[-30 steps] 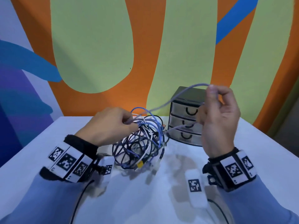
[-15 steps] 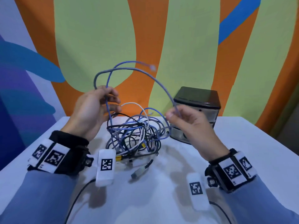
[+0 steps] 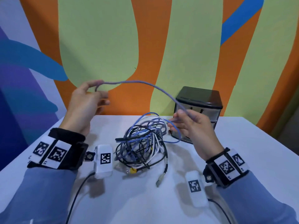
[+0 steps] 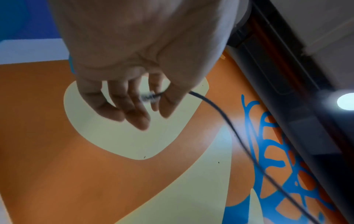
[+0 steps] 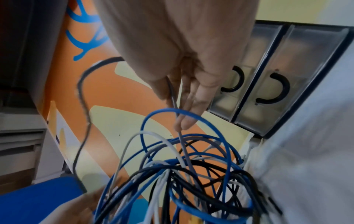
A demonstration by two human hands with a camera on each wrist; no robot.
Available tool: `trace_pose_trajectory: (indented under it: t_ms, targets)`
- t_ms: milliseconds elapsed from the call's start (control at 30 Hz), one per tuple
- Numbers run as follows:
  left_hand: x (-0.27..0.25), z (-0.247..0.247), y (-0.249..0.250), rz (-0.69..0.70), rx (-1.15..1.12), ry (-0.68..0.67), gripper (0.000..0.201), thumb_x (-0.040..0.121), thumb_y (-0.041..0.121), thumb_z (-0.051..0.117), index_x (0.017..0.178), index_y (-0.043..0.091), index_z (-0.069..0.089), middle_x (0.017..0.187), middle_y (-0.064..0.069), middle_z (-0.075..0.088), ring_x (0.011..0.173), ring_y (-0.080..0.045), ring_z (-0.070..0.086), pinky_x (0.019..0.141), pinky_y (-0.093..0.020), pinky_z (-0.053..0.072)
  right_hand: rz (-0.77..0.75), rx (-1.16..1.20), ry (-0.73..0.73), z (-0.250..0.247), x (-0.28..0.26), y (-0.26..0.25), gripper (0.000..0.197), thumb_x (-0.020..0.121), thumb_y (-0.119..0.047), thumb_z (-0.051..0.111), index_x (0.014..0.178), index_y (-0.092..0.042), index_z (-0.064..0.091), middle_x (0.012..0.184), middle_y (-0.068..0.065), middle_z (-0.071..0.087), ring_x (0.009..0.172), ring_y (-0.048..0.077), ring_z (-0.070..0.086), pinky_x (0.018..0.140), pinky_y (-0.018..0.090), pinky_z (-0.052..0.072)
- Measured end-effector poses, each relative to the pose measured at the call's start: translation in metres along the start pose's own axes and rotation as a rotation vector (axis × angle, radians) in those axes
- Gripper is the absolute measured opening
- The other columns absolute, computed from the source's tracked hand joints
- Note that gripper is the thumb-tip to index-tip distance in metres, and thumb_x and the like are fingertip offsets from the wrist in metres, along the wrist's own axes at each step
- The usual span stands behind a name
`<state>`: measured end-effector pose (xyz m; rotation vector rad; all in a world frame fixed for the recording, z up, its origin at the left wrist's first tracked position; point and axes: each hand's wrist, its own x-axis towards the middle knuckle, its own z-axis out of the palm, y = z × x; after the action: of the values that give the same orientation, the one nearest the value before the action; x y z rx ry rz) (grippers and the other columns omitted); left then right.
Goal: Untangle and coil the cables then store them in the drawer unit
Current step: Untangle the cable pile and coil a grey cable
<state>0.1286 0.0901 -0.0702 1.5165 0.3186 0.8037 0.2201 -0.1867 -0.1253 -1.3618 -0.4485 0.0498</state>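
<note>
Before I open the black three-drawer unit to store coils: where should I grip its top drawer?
Hook a finger in the black curved handle centred on the clear top drawer of the drawer unit, from the front: the handle bows outward.

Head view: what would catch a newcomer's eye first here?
First, the grey cable stretched in an arc above the table, its end pinched in the raised left hand and its other part gripped by the right hand. Below it, at the middle of the white table, lies the tangle of cables in blue, black and white. Behind the right hand stands the drawer unit, black-topped, its drawers closed.
</note>
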Motion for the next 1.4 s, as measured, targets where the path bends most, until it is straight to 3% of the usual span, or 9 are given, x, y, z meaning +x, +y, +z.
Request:
trace_pose_trajectory:
  t_ms: [133, 367, 467, 633, 800, 900, 1100, 1233, 1400]
  targets:
    - [-0.006, -0.003, 0.001, -0.048, 0.297, -0.295, 0.041, 0.095, 0.005, 0.073, 0.128, 0.028, 0.065, 0.092, -0.008, 0.08, 0.076, -0.014, 0.073, 0.084, -0.037, 0.055, 0.062, -0.009, -0.044, -0.008, 0.001, 0.007, 0.012, 0.101, 0.004, 0.06, 0.107, 0.008, 0.07, 0.094, 0.028, 0.075, 0.086, 0.034, 0.076, 0.083, 0.04, 0.065]
    - [-0.008, -0.006, -0.024, -0.38, 0.839, -0.572, 0.049, 0.097, 0.047, 0.073, 0.107, 0.002, 0.058, 0.08, -0.017, 0.077, 0.064, -0.027, 0.071, 0.053, -0.029, 0.052, 0.068, -0.418, -0.226, -0.01, 0.002, 0.015, 0.013, 0.087, 0.006, 0.078, 0.093, -0.005, 0.082, 0.091, 0.012, 0.081, 0.086, 0.02, 0.077, 0.08, 0.026, 0.062]
    - [-0.014, 0.005, -0.028, -0.423, 0.897, -0.684, 0.058, 0.091, 0.069, 0.068, 0.091, 0.012, 0.058, 0.072, -0.011, 0.076, 0.065, -0.026, 0.069, 0.056, -0.026, 0.049, 0.07, -0.479, -0.299, -0.009, 0.001, 0.015, 0.014, 0.086, 0.003, 0.08, 0.094, -0.008, 0.084, 0.092, 0.006, 0.082, 0.095, 0.016, 0.077, 0.087, 0.026, 0.061]
    - [-0.014, 0.004, -0.029, -0.43, 0.649, -0.702, 0.028, 0.094, 0.031, 0.08, 0.111, 0.011, 0.069, 0.073, -0.006, 0.067, 0.063, -0.02, 0.063, 0.071, -0.033, 0.059, 0.139, -0.554, -0.378, -0.006, -0.002, 0.02, 0.019, 0.082, 0.006, 0.081, 0.085, -0.013, 0.085, 0.09, 0.007, 0.081, 0.085, 0.014, 0.071, 0.073, 0.024, 0.057]
    - [-0.011, -0.006, -0.028, -0.377, 0.474, -0.766, 0.043, 0.095, 0.003, 0.072, 0.13, 0.027, 0.066, 0.095, -0.014, 0.074, 0.078, -0.017, 0.071, 0.068, -0.029, 0.059, 0.147, -0.589, -0.49, -0.004, -0.004, 0.02, 0.019, 0.088, 0.009, 0.075, 0.086, -0.009, 0.083, 0.08, -0.015, 0.076, 0.076, -0.003, 0.066, 0.075, 0.02, 0.051]
    - [-0.008, -0.008, -0.028, -0.32, 0.311, -0.764, 0.052, 0.098, -0.007, 0.062, 0.136, 0.029, 0.066, 0.112, -0.017, 0.076, 0.096, -0.019, 0.072, 0.078, -0.028, 0.06, 0.175, -0.635, -0.582, -0.005, -0.004, 0.022, 0.055, 0.093, 0.015, 0.064, 0.06, -0.028, 0.072, 0.064, -0.017, 0.067, 0.065, -0.006, 0.06, 0.07, 0.014, 0.048]
    - [-0.009, 0.006, -0.03, -0.218, 0.028, -0.785, 0.065, 0.095, -0.025, 0.047, 0.148, 0.011, 0.056, 0.132, -0.028, 0.069, 0.11, -0.029, 0.07, 0.083, -0.028, 0.062, 0.229, -0.33, -0.479, 0.006, -0.011, 0.016, 0.044, 0.099, 0.021, 0.048, 0.067, -0.005, 0.061, 0.076, 0.019, 0.052, 0.071, 0.027, 0.053, 0.062, 0.02, 0.056]
    - [-0.006, 0.008, -0.033, -0.341, -0.265, -0.639, 0.057, 0.095, -0.026, 0.031, 0.141, -0.004, 0.057, 0.125, -0.029, 0.071, 0.101, -0.031, 0.077, 0.083, -0.031, 0.065, 0.296, -0.072, -0.357, 0.006, -0.005, 0.028, 0.027, 0.099, 0.009, 0.052, 0.093, -0.001, 0.076, 0.117, 0.034, 0.061, 0.096, 0.036, 0.058, 0.082, 0.041, 0.06]
    - [0.0, 0.002, -0.04, -0.125, 0.466, -0.51, 0.016, 0.101, -0.005, 0.062, 0.099, 0.003, 0.075, 0.092, -0.012, 0.078, 0.08, -0.019, 0.074, 0.068, -0.022, 0.059, 0.279, 0.004, -0.314, 0.006, 0.002, 0.044, 0.025, 0.106, 0.003, 0.052, 0.124, 0.014, 0.064, 0.12, 0.036, 0.064, 0.104, 0.04, 0.062, 0.092, 0.047, 0.061]
